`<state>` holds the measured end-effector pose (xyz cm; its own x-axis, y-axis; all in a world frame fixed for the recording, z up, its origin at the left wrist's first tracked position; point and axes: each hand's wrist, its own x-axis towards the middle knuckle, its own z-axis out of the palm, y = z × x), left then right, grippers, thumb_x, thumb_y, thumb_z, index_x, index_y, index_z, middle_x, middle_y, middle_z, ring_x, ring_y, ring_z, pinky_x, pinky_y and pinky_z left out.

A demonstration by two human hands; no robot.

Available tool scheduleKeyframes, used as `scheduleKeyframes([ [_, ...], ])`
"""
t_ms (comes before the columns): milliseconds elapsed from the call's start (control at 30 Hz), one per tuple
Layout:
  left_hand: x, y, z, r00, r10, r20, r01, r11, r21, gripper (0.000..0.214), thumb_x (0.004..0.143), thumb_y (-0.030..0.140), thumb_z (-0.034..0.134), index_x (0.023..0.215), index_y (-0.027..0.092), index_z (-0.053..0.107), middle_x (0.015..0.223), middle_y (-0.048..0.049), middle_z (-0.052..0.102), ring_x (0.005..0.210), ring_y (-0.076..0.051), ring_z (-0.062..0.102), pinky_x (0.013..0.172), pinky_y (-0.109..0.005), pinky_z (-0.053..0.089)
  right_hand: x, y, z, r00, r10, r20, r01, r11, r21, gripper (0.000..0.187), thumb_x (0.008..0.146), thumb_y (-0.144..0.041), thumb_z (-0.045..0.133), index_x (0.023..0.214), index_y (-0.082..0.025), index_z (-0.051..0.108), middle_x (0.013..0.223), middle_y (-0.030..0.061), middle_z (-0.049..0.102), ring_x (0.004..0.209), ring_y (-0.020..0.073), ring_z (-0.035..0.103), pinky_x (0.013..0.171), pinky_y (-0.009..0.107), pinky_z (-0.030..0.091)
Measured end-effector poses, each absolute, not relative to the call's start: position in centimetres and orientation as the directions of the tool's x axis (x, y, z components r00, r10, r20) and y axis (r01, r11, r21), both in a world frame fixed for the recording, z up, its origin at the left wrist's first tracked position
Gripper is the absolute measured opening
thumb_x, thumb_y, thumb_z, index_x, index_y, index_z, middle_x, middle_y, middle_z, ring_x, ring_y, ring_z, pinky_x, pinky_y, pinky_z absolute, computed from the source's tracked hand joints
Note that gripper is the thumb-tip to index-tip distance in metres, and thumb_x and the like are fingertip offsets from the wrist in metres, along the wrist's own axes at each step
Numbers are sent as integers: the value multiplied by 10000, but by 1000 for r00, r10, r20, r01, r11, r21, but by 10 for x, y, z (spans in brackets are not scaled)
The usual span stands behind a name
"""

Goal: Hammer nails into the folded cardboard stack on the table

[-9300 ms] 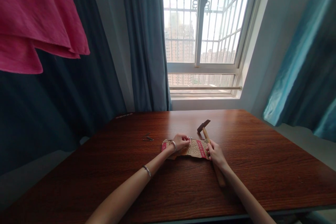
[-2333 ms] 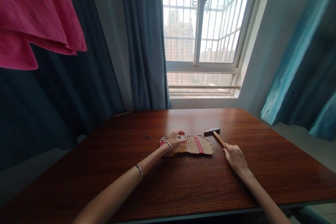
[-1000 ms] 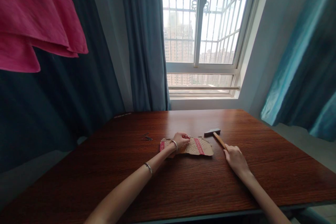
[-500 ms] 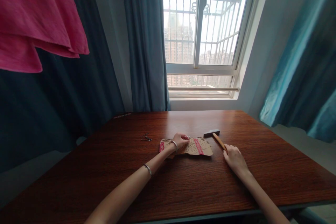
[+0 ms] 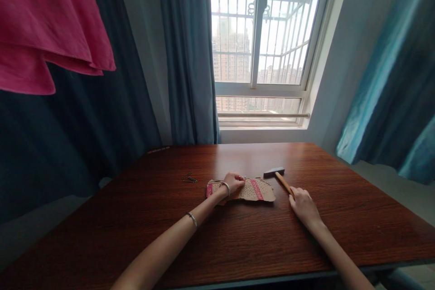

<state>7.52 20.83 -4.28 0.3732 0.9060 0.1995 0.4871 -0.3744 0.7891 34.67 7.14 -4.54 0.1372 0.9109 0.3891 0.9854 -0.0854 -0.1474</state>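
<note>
My left hand (image 5: 234,182) rests over a piece of cardboard (image 5: 267,190) with pink bands and many small holes. Its fingers pinch a thin nail (image 5: 245,178) that stands at the cardboard's far edge. My right hand (image 5: 303,204) is wrapped round the wooden handle of a hammer (image 5: 284,183). The hammer's dark head lies low over the table, just beyond the cardboard's right corner. Several loose nails (image 5: 192,179) lie on the table to the left of the cardboard.
The brown wooden table (image 5: 163,231) reaches to the wall under a barred window (image 5: 254,54). Blue curtains (image 5: 188,54) hang on both sides. A pink cloth (image 5: 50,22) hangs at the upper left.
</note>
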Motion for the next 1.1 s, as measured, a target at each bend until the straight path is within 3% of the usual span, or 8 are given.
scheduleKeyframes([
  [300, 75, 204, -39, 360, 914, 185, 463, -348, 816, 202, 616, 273, 588, 699, 116, 685, 672, -24, 655, 641, -139, 567, 559, -200, 393, 346, 72, -48, 172, 912, 373, 984, -137, -117, 303, 830, -234, 396, 1073, -147, 555, 881, 103, 553, 829, 207, 519, 762, 289, 377],
  [600, 75, 203, -37, 346, 925, 157, 465, -315, 827, 202, 615, 279, 597, 707, 119, 679, 684, -20, 654, 643, -134, 564, 549, -195, 388, 348, 78, -49, 129, 910, 394, 980, -57, -188, 345, 824, -226, 398, 1146, -149, 496, 897, 103, 542, 805, 203, 514, 762, 316, 386],
  [767, 75, 204, -39, 341, 926, 164, 469, -319, 824, 202, 610, 277, 599, 703, 116, 679, 675, -24, 653, 633, -134, 561, 545, -196, 387, 329, 78, -5, 153, 916, 371, 910, 15, -413, 310, 824, -252, 353, 1026, -154, 567, 768, 75, 568, 711, 171, 543, 657, 265, 406],
  [933, 76, 205, -39, 329, 933, 148, 492, -303, 816, 205, 605, 285, 607, 712, 127, 683, 687, -22, 658, 641, -134, 563, 553, -197, 392, 306, 71, 40, 78, 990, 117, 618, 45, -785, 317, 794, -337, 352, 847, -139, 594, 701, 33, 570, 529, 110, 511, 407, 185, 377],
  [1100, 75, 206, -40, 337, 932, 137, 481, -295, 825, 194, 600, 292, 609, 699, 144, 685, 678, -19, 662, 642, -142, 572, 546, -201, 395, 283, 62, 61, -94, 995, 33, 499, 76, -863, 284, 730, -325, 439, 870, -127, 586, 627, -9, 498, 438, 61, 422, 324, 148, 349],
])
